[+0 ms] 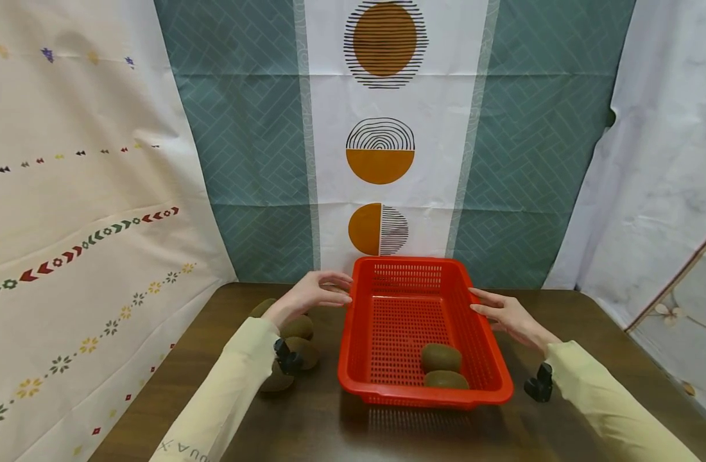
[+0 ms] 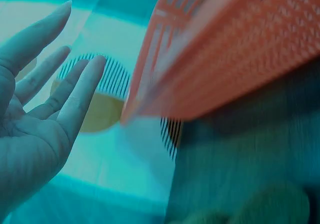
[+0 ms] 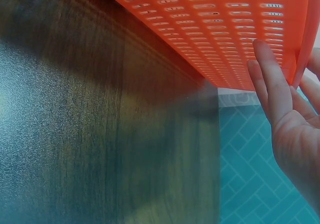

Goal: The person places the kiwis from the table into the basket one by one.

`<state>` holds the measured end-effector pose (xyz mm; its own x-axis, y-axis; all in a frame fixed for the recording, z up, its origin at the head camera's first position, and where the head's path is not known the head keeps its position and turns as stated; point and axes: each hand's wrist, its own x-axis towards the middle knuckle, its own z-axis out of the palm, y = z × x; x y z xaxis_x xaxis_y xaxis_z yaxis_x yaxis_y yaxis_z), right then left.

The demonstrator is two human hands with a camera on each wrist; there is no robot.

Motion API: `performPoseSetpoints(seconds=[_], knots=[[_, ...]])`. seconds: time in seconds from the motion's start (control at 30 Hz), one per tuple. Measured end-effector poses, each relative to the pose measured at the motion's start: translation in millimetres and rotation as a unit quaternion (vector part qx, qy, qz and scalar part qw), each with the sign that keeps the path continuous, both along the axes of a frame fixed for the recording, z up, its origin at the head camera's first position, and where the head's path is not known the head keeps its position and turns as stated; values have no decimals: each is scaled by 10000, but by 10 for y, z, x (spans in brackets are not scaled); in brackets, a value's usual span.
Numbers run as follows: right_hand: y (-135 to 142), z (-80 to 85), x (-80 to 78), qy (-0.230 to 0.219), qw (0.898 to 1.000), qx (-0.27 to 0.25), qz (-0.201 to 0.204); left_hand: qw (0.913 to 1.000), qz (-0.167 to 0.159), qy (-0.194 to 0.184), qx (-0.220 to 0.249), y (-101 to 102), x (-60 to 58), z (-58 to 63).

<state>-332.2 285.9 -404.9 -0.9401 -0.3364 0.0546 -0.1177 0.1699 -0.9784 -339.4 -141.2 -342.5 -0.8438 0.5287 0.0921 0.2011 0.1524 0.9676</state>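
A red plastic basket (image 1: 407,391) with slotted walls stands in the middle of the table, holding two brown kiwis (image 1: 441,357) near its front right corner. My left hand (image 1: 312,295) is at the basket's left rim, fingers extended; in the left wrist view these fingers are spread and apart from the basket wall. At the right rim is my right hand (image 1: 511,319), its fingers loosely extended. The right wrist view shows those fingers beside the outer wall and rim; whether they touch cannot be told. Several more kiwis (image 1: 302,352) lie beside and partly behind my left forearm.
The dark wooden table (image 1: 307,427) ends at a patterned cloth (image 1: 260,147) hung behind the basket. A cream printed cloth (image 1: 93,256) hangs on the left, and a pale marbled one (image 1: 665,160) on the right. Each wrist carries a small black mount (image 1: 539,383).
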Motion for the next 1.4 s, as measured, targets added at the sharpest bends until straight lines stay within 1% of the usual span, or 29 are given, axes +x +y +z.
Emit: performPoseSetpoints(seconds=[0.2, 0.3, 0.43, 0.57, 0.63, 0.73, 0.83, 0.9, 1.03, 1.17, 1.27, 1.4], knots=[[-10, 16, 7, -37, 10000, -7, -13, 9999, 139, -36, 13, -420, 75, -142], [-14, 18, 10, -67, 10000, -35, -35, 9995, 293, -70, 92, -598, 116, -224], [-18, 15, 13, -71, 10000, -14, -20, 9983, 579, 5, 90, -817, 154, -343], [-14, 6, 14, -64, 10000, 26, 23, 9955, 912, 224, -155, -1029, 191, -466], [-14, 5, 12, -63, 10000, 18, 48, 9930, 1066, 405, -318, -1130, 212, -527], [-16, 8, 12, -61, 10000, -1, 51, 9893, 1238, 614, -463, -1260, 244, -614], [-16, 15, 14, -45, 10000, 5, 63, 9847, 1429, 824, -564, -1366, 273, -684], [-16, 19, 14, -47, 10000, 7, 68, 9795, 1636, 960, -678, -1427, 288, -718], [-16, 25, 10, -64, 9999, -20, 86, 9644, 2085, 1240, -1057, -1527, 331, -771], [-12, 28, 4, -81, 9999, -32, 62, 9524, 2378, 1315, -1382, -1580, 370, -844], [-9, 24, 5, -75, 10000, 3, 64, 9477, 2477, 1315, -1522, -1592, 388, -908], [-7, 19, 8, -76, 9999, 6, 75, 9456, 2535, 1236, -1622, -1570, 407, -967]])
